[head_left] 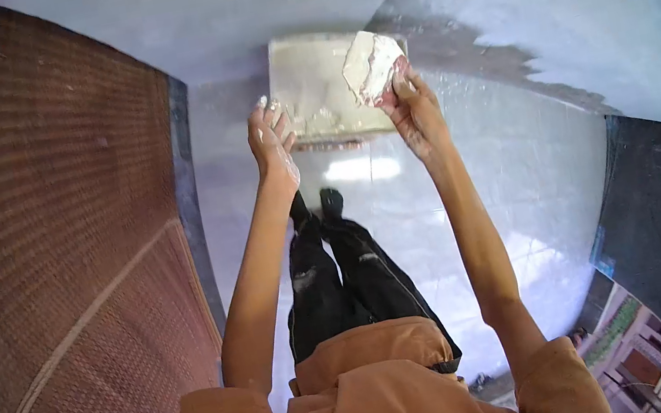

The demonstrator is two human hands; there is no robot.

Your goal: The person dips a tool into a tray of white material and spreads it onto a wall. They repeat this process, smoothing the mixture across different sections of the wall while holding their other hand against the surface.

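Judging from its broad, thin look, the flat piece (364, 68) is likely to be light and can probably be managed one-handed. It is held in the right hand (421, 118), pinched at its lower right edge between thumb and fingers, and is seen over the right part of the pale tray (272, 71). Its broad face is turned upward and is thickly smeared with white paste (379, 49), by which a slippery surface is suggested; a hold is therefore best taken at the edge, where less paste is met, rather than across the coated face. Whether the piece is stiff or bends cannot fairly be told, since its outline is small and partly hidden by the coating and fingers. Some stiffness may be hinted at by the way it is held out from one side without visible sagging. Fragility is not suggested, though paste could be shed if it were tipped sharply. The left hand (273, 147) is held near the tray's left side, fingers loosely parted and whitened, with nothing seen in its grasp.
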